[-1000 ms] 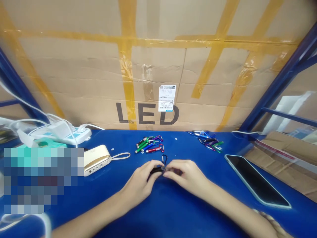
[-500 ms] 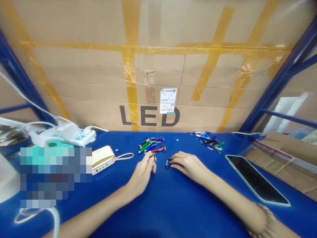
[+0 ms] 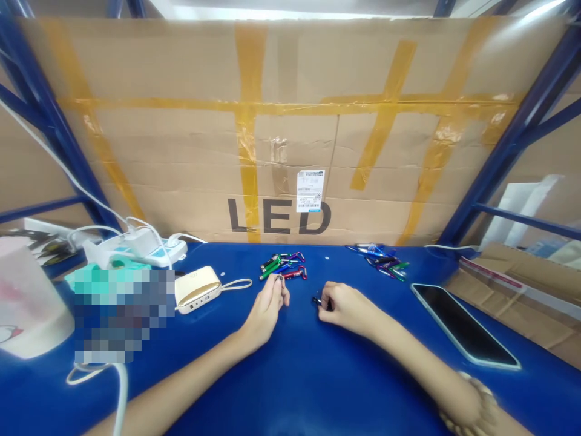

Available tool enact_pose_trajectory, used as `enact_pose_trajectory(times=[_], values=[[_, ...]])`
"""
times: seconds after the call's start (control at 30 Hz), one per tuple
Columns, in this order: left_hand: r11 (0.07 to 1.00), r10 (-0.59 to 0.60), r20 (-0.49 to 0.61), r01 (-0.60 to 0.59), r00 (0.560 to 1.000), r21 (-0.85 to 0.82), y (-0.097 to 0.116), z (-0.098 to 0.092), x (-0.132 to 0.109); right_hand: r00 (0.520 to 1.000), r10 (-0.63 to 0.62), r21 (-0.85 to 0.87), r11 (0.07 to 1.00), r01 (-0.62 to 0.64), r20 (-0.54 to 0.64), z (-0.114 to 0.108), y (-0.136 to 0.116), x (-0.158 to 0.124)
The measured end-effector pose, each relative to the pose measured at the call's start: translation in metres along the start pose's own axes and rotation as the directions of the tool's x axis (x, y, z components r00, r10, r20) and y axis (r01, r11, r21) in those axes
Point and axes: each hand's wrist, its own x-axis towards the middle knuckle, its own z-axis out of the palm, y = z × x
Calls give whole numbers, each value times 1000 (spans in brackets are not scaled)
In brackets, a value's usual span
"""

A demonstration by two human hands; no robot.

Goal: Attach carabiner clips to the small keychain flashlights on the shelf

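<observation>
1. Fingers [image 3: 327,293] of the right hand [image 3: 348,309] curl together, clamped on a small black piece [image 3: 316,301]; mostly hidden, exact shape can't be told.
2. Left hand [image 3: 264,306]: thumb and forefinger together, pinched on a small dark shiny bit [image 3: 278,278] at 1 o'clock of the palm; rest covered.
3. Black piece pokes out at 9 o'clock of the right hand, over the blue tabletop [image 3: 290,375]; can't tell if touching it. Hands apart, bare tabletop between.
4. Nearer cluster of coloured tubes [image 3: 271,266] with carabiner clips, green, blue, red and black, at 1 o'clock from left hand, just past the fingertips.
5. Second heap [image 3: 385,261], similar colours, tangled, at 1 o'clock from right hand, well apart from first.
6. Cream box [image 3: 197,293] with loop strap, just past 9 o'clock from left hand.
7. Phone [image 3: 467,327], dark screen up, 3 o'clock from right hand.
8. White power strip [image 3: 163,251] with cables, 10 o'clock from left hand.
9. Big taped carton [image 3: 204,157] marked LED, upright at 12 o'clock behind everything.
10. Beaded band [image 3: 479,406] on right forearm, about 5 o'clock from that hand.
</observation>
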Motion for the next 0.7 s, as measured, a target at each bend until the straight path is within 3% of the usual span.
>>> enact_pose_trajectory(times=[0.1,0.23,0.4,0.53,0.7], values=[[1000,13,1,-13,1000,-13,1,-1,-1,999,-34,259,965,30,12,1,-1,-1],[999,13,23,-14,1000,31,0,-2,-2,996,-58,660,751,3,61,4,-8,-1],[993,25,45,-29,999,111,2,-1,-3,971,-98,822,554,-129,219,7,-19,-5],[992,54,125,-67,991,104,2,1,-4,968,-93,822,551,-144,232,8,-17,-5],[1000,23,168,-20,986,-17,3,3,-5,998,-61,727,687,18,33,6,-9,-2]])
